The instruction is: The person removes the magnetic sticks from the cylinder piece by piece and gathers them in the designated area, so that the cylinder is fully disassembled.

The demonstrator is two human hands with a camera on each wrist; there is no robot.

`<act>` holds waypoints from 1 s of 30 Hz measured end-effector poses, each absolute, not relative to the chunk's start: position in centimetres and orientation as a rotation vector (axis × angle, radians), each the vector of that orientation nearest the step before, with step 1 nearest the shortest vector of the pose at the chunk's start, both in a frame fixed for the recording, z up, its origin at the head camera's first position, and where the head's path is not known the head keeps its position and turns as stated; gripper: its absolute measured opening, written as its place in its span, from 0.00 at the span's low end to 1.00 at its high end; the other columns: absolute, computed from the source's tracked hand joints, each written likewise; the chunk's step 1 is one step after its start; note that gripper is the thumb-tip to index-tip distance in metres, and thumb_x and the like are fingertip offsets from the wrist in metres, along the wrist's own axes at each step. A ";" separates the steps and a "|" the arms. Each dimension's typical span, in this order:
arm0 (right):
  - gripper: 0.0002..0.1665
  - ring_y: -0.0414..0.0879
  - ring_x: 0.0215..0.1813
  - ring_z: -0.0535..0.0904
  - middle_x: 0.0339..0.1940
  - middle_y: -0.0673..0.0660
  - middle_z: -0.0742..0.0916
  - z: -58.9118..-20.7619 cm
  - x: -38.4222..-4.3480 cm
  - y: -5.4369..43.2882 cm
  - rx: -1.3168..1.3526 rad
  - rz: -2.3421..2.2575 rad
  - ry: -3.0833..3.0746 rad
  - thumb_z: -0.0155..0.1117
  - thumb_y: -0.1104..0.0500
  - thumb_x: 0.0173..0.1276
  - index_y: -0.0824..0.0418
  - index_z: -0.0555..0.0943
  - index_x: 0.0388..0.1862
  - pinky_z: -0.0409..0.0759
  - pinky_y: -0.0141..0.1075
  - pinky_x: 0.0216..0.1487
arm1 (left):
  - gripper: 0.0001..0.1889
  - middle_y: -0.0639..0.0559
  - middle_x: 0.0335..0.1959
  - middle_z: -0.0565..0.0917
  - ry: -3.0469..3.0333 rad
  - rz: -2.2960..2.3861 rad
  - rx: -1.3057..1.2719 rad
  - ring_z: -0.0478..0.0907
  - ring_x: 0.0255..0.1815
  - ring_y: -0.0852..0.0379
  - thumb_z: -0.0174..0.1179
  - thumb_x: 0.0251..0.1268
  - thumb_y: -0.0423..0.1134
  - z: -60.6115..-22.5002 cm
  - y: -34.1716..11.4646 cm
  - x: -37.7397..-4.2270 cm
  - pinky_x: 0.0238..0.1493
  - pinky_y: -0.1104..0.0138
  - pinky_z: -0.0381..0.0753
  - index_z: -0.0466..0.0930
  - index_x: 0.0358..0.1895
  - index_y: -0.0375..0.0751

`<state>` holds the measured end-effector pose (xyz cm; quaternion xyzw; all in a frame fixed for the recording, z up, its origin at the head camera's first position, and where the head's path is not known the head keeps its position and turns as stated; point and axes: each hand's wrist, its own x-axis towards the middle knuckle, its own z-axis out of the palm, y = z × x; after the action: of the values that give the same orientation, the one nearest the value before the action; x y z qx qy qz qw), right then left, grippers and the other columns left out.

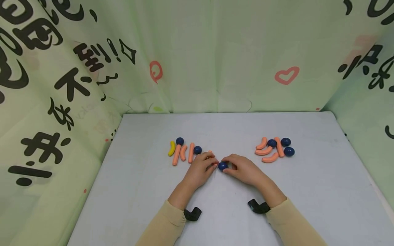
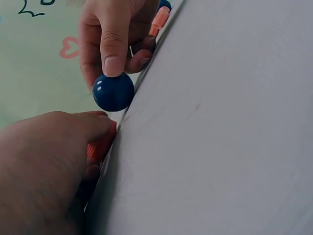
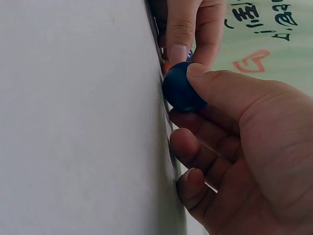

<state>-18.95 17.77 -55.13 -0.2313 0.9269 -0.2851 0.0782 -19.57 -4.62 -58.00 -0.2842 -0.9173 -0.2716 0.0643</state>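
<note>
A shiny dark blue ball (image 1: 222, 166) sits on the table between the two hands. My right hand (image 1: 246, 169) pinches it between thumb and fingers; in the right wrist view the thumb presses on the ball (image 3: 183, 88). Close by on the left, my left hand (image 1: 201, 169) has its fingertips near the ball. The left wrist view shows an orange-pink piece (image 2: 101, 144) between that hand's thumb and fingers, mostly hidden. Left of this hand lie a yellow curved piece (image 1: 171, 149), pink straight sticks (image 1: 176, 155), a pink curved piece (image 1: 183, 153) and blue balls (image 1: 180, 140).
On the right of the white table (image 1: 307, 191) lies a cluster of pink curved pieces (image 1: 270, 158), a pink straight stick (image 1: 279, 147) and blue balls (image 1: 289, 151). A pale green curtain (image 1: 215, 61) with black lettering surrounds the table's back and sides.
</note>
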 end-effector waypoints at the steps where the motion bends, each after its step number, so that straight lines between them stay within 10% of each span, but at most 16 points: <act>1: 0.21 0.37 0.30 0.69 0.33 0.43 0.78 -55.2 -19.0 17.8 -0.694 -0.854 2.775 0.68 0.47 0.67 0.49 0.80 0.58 0.69 0.31 0.32 | 0.09 0.53 0.58 0.79 -2.768 -0.812 -0.854 0.76 0.60 0.53 0.59 0.72 0.45 -58.0 -4.6 -19.5 0.60 0.61 0.77 0.85 0.49 0.52; 30: 0.25 0.35 0.30 0.69 0.34 0.46 0.79 -55.3 -18.7 18.1 -0.732 -0.942 2.748 0.69 0.48 0.67 0.52 0.79 0.61 0.69 0.30 0.31 | 0.10 0.52 0.62 0.78 -2.876 -0.619 -0.675 0.76 0.59 0.50 0.58 0.71 0.41 -56.5 -5.5 -19.1 0.62 0.62 0.77 0.84 0.50 0.50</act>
<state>-18.65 18.15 -55.28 -0.2437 0.9148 -0.3137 0.0728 -19.13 -5.54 -56.52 -0.2233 -0.9510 -0.2048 0.0617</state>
